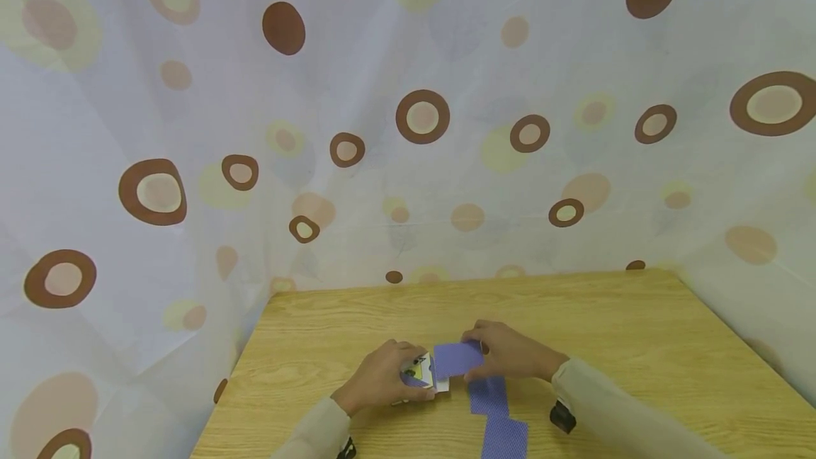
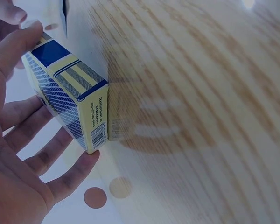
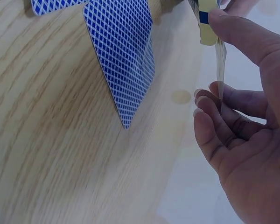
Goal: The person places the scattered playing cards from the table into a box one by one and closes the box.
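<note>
Nearest me, a loose card (image 1: 505, 438) lies face down on the bench, its far end meeting a second loose card (image 1: 488, 398); I'd leave both alone and carry the right wrist clear of them. Just beyond, the right hand (image 1: 511, 350) pinches a blue-backed card (image 1: 456, 360) between thumb and fingertips; I can't tell whether it is one card or several together. That card's edge is right at the end of the card box (image 2: 67, 70), where what looks like a flap (image 3: 207, 36) sticks out. The left hand (image 1: 384, 374) grips the box, thumb along one narrow side and fingers along the other, just over the bench. To do this well, I'd hold the box firmly without squeezing its thin walls, square the card to the mouth, and move it straight and slowly, since a tilted corner could catch or crease. The flap should stay folded aside. Farther off, the bench (image 1: 574, 307) runs back to a hanging sheet (image 1: 459, 41) with brown rings.
</note>
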Demonstrator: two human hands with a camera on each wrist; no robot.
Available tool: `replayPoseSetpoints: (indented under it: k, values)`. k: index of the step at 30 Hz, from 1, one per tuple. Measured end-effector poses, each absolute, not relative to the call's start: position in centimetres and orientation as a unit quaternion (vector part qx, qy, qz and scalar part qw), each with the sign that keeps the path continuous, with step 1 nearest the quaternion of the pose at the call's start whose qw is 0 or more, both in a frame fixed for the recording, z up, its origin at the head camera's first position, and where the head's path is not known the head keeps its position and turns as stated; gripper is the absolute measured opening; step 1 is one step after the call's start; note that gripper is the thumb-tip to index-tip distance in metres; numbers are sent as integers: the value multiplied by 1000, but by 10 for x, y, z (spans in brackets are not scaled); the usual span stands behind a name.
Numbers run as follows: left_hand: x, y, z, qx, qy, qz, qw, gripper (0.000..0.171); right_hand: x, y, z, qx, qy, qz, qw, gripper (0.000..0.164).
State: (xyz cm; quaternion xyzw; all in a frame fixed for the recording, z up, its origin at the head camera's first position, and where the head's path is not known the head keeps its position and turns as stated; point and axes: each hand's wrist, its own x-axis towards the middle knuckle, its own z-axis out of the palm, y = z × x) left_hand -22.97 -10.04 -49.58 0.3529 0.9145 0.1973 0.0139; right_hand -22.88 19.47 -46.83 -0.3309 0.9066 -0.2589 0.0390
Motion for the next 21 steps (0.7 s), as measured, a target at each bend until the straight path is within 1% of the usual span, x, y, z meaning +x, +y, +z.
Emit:
replayPoseSetpoints:
  k: [7,21]
  values:
    - [-230,-101,-496,359,912,197,7,80,-227,192,-469,-337,906,-252,47,65]
    - [-231,-101,-498,352,914,202,13,80,-224,189,-468,-345,904,-246,60,66]
